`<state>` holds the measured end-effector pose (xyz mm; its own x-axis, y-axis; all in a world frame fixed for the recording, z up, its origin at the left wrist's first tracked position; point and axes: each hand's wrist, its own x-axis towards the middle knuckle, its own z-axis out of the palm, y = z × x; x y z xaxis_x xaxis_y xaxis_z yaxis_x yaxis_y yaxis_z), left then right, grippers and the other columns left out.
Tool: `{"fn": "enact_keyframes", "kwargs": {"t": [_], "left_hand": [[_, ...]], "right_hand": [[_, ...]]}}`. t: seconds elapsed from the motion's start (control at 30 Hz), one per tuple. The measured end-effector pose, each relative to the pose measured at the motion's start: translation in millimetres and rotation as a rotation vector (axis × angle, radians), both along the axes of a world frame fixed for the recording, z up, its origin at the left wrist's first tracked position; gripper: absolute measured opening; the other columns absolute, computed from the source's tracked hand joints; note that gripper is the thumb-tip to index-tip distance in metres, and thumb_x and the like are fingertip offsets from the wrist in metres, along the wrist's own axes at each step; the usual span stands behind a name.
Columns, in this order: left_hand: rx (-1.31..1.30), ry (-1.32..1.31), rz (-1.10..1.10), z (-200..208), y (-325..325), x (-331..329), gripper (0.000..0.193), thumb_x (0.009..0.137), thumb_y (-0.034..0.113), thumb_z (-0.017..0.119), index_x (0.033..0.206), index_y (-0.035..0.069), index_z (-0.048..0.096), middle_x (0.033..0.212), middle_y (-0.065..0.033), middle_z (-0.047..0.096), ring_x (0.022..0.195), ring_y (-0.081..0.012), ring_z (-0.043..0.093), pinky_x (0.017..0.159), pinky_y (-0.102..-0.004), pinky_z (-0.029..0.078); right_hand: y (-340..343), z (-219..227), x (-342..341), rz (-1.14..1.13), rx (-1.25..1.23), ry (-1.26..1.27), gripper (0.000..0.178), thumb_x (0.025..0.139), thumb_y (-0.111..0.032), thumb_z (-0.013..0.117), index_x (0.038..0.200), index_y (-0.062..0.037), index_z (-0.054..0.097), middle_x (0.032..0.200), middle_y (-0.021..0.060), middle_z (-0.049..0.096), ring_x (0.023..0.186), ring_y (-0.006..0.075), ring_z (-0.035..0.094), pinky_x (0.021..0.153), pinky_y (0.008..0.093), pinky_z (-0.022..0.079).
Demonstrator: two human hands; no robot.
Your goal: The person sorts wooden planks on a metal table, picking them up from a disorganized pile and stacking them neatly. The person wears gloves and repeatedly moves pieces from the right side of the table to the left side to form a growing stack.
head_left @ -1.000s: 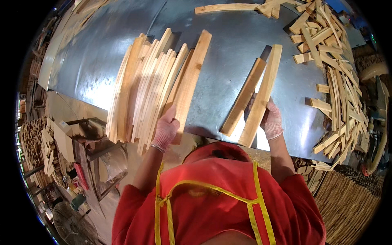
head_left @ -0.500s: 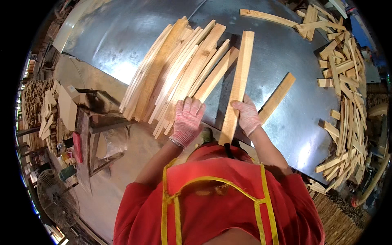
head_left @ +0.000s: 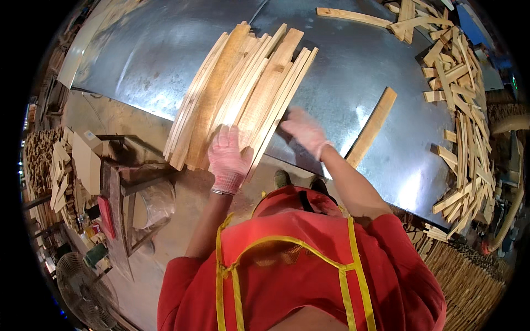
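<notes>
A row of pale wooden strips [head_left: 221,94] lies side by side on the metal tabletop [head_left: 342,71], its near ends jutting over the front edge. My left hand [head_left: 226,151], in a pinkish-white knit glove, rests with fingers stretched out on the near ends of the strips. Beside the row's right edge is my right hand [head_left: 305,129], gloved alike and smeared by motion, so its fingers cannot be made out clearly. To the right of it a single wooden strip [head_left: 372,127] lies apart, slanting across the tabletop.
A tangled heap of wooden strips [head_left: 464,127] covers the table's right side. One long strip [head_left: 353,17] lies at the back. Down to the left stand a wooden stand [head_left: 118,187] and a fan [head_left: 85,287]. Stacked sticks [head_left: 458,270] sit at the lower right.
The strip my right hand held now stands against the right side of the row, and that hand has let go and moved left. My left hand has shifted left along the near ends.
</notes>
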<state>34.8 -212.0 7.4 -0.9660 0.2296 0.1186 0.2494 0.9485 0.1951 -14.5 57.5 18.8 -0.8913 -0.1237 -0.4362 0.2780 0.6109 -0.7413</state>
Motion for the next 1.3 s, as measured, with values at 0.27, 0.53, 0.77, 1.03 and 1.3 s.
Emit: {"fn": "enact_keyframes", "kwargs": {"t": [0.27, 0.53, 0.77, 1.03, 1.3], "left_hand": [[0.518, -0.726, 0.067, 12.2, -16.6, -32.7, 0.072, 0.092, 0.039, 0.074, 0.149, 0.002, 0.051, 0.129, -0.0172, 0.067, 0.108, -0.0278, 0.069, 0.088, -0.0389, 0.057], [1.557, -1.067, 0.124, 41.5, -14.4, -15.5, 0.041, 0.098, 0.018, 0.07, 0.132, -0.003, 0.064, 0.114, -0.0122, 0.073, 0.092, -0.0205, 0.072, 0.083, -0.0333, 0.06], [1.255, -0.932, 0.014, 40.4, 4.0, -10.5, 0.044, 0.1, 0.019, 0.069, 0.138, -0.001, 0.064, 0.111, -0.0022, 0.071, 0.097, -0.011, 0.064, 0.085, -0.0287, 0.054], [0.815, -1.281, -0.259, 53.0, 111.5, 5.2, 0.047, 0.1, 0.031, 0.068, 0.136, 0.001, 0.063, 0.117, -0.0121, 0.073, 0.114, -0.0242, 0.069, 0.094, -0.0365, 0.055], [0.433, -0.777, -0.454, -6.9, 193.5, -18.1, 0.041, 0.091, 0.038, 0.069, 0.124, 0.013, 0.068, 0.109, -0.0149, 0.07, 0.1, -0.038, 0.066, 0.089, -0.0448, 0.054]], "right_hand": [[145.8, -29.8, 115.9, -0.758, 0.702, 0.009, 0.088, 0.082, -0.031, 0.081, 0.155, -0.0044, 0.041, 0.134, 0.0221, 0.058, 0.12, 0.0397, 0.06, 0.101, 0.0474, 0.051], [66.7, -65.3, 89.4, -0.842, -0.619, 0.141, 0.062, 0.091, -0.015, 0.062, 0.148, 0.004, 0.049, 0.109, 0.0085, 0.066, 0.092, 0.0192, 0.062, 0.078, 0.0334, 0.054], [-13.7, -58.7, 23.2, -0.229, -0.358, -0.115, 0.046, 0.092, -0.024, 0.068, 0.133, -0.0045, 0.065, 0.1, 0.0048, 0.067, 0.086, 0.0148, 0.059, 0.079, 0.0346, 0.052], [43.9, -14.9, 112.2, -0.558, -1.299, -0.359, 0.049, 0.096, -0.005, 0.066, 0.144, 0.0023, 0.057, 0.131, 0.0133, 0.069, 0.116, 0.0255, 0.067, 0.103, 0.0379, 0.052], [230.3, -10.2, 114.9, -0.852, -0.917, -0.056, 0.045, 0.096, -0.015, 0.072, 0.137, 0.0022, 0.063, 0.122, 0.0092, 0.073, 0.11, 0.0193, 0.068, 0.101, 0.0344, 0.053]]}}
